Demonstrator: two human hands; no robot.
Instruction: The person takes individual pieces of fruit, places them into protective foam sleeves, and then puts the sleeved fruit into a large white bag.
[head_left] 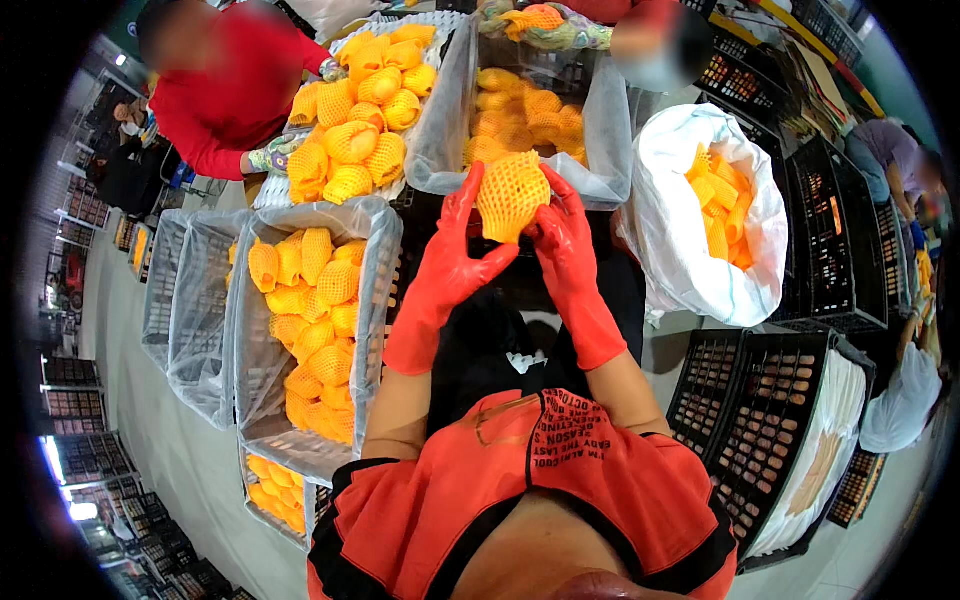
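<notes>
My left hand (450, 260) and my right hand (567, 255), both in red rubber gloves, hold up a rounded item in yellow foam netting (512, 198), one from each side. Just beyond it is a lined crate (420, 130) with similar yellow-netted pieces (540, 120). At my left, a plastic-lined crate (254, 390) holds several more netted pieces (310, 290). At my right stands a white sack (665, 240) with yellow foam nets (720, 200) inside. What is within the netting is hidden.
A person in red (210, 110) works at a heaped tray (360, 130). Another person's gloved arm (580, 35) reaches over the far crate. Lined crates (200, 300) stand at left, black crates (760, 420) at right. A person (890, 165) bends at the far right.
</notes>
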